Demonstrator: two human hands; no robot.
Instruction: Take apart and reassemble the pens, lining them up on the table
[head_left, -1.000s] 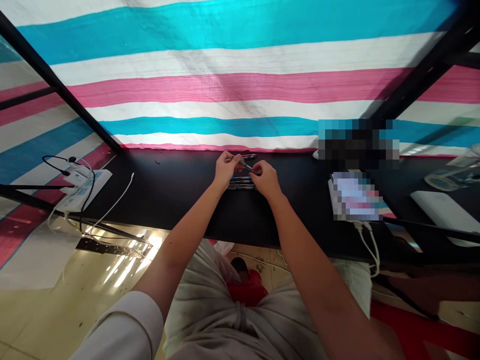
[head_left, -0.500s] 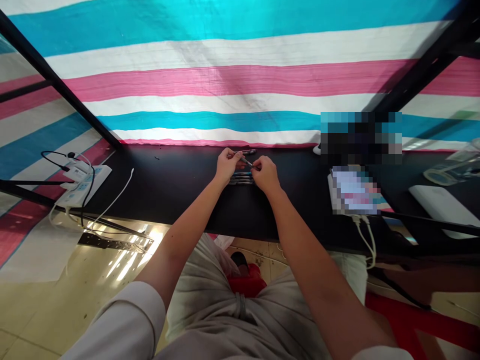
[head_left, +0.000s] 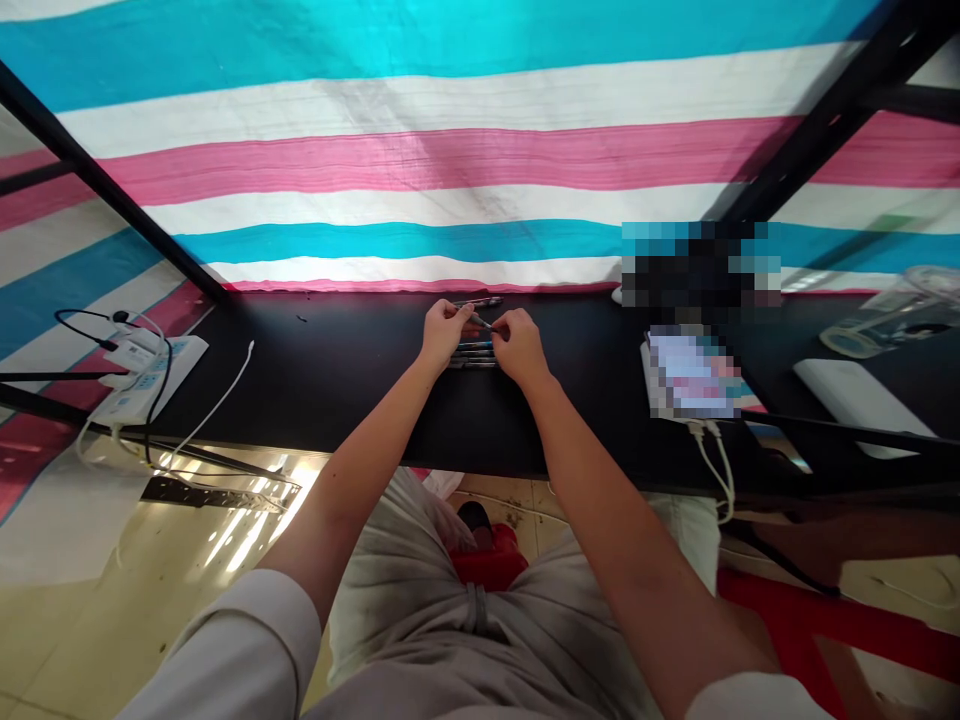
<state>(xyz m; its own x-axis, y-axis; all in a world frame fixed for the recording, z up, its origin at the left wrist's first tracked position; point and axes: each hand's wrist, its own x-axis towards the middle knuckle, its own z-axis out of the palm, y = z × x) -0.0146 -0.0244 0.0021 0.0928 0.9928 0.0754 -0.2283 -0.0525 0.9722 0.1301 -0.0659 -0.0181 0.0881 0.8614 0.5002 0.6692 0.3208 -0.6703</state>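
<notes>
My left hand (head_left: 444, 332) and my right hand (head_left: 519, 343) meet over the middle of the black table (head_left: 337, 390). Between them is a slim grey pen (head_left: 481, 321), which both hold by the fingertips, one at each end. Its right tip is partly covered by my right fingers. Just below my hands several pens (head_left: 475, 356) lie side by side on the table, their ends hidden by my hands. Another pen (head_left: 491, 301) lies behind my hands, near the table's back edge.
On the left are a white power strip (head_left: 150, 385) and a loose white cable (head_left: 225, 400). At right stand a blurred-out device with a screen (head_left: 690, 372), a white box-like object (head_left: 862, 405) and a clear plastic container (head_left: 885, 315). Striped sheeting (head_left: 412, 170) hangs behind.
The view has shifted slightly, so everything sits a little further left. My hands still hold the pen, with the right fingers slightly closer to the left ones.
</notes>
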